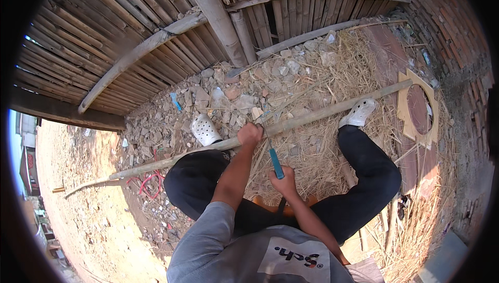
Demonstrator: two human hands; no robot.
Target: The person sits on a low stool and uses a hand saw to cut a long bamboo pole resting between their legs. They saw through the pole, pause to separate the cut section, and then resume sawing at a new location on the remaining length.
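1. Left hand: fingers closed on the pole beside the thin blade of the tool; probably to steady it;
2. Right hand: fingers wrapped round the tool's smooth teal handle; the blade points at the pole, likely for control;
3. The pole slants before the person; long, round, pale; rough stones and dry straw lie around.

Teal handle, white clogs

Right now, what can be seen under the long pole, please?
Beside the pole, stones and dry straw show along its edges; its right end overlaps a tan board. Whatever lies directly beneath it is covered.
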